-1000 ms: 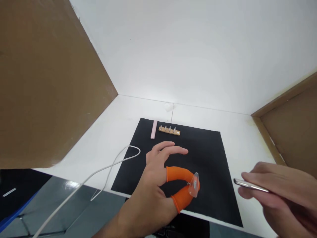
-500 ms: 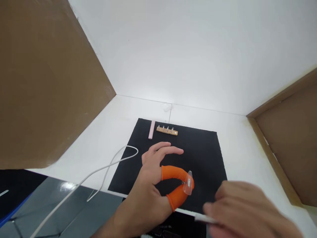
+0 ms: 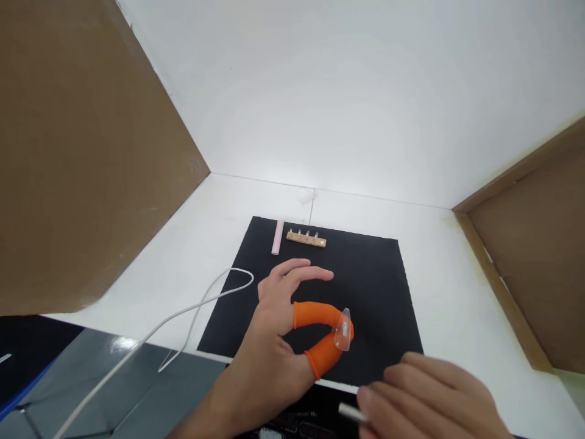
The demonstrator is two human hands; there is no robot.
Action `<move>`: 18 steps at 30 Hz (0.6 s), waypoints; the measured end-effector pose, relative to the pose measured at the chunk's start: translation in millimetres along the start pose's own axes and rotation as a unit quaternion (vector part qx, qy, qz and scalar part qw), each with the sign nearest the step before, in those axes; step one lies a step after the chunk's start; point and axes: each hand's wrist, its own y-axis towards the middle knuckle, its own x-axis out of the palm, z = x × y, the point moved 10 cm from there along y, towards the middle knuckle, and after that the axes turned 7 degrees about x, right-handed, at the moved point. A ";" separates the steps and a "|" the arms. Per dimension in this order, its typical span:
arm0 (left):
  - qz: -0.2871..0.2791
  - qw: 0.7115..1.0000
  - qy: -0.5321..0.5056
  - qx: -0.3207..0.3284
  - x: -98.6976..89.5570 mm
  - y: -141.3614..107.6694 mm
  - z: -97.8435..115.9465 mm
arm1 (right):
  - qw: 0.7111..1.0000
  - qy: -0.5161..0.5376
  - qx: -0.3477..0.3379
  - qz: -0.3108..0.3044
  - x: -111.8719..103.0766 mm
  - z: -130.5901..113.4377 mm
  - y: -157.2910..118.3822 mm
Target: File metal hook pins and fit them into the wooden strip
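Orange finger covers sit on the thumb and index finger of my left hand, which pinches a small metal piece carrying a clear, nail-shaped tip over the black mat. Its other fingers are stretched out. At the lower right, my right hand is closed around a thin whitish stick, whose end points left, below and apart from the clear tip. Most of the stick is hidden by the fingers.
On the black mat lie a pink bar and a wooden strip with several small clear pegs. A white cable curves at the left. Brown boards stand at both sides; a dark device is at the bottom.
My right hand has moved left and slightly down with the stick. My left hand keeps its pinch on the clear tip's holder. The view has shifted a little.
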 end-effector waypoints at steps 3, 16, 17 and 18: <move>-0.008 1.000 -0.002 -0.004 2.2 -0.4 -1.5 | 0.999 0.003 0.048 0.007 -8.6 24.0 1.0; -0.013 1.000 -0.018 0.000 5.4 -4.1 -1.6 | 0.997 -0.046 0.054 0.017 -12.4 33.5 -4.7; -0.015 1.000 -0.019 0.000 5.7 -4.1 -1.3 | 0.997 -0.053 0.044 0.017 -13.9 31.0 -3.9; -0.015 1.000 -0.019 0.001 5.5 -3.7 -0.6 | 0.998 -0.058 0.030 0.013 -13.9 24.6 -3.2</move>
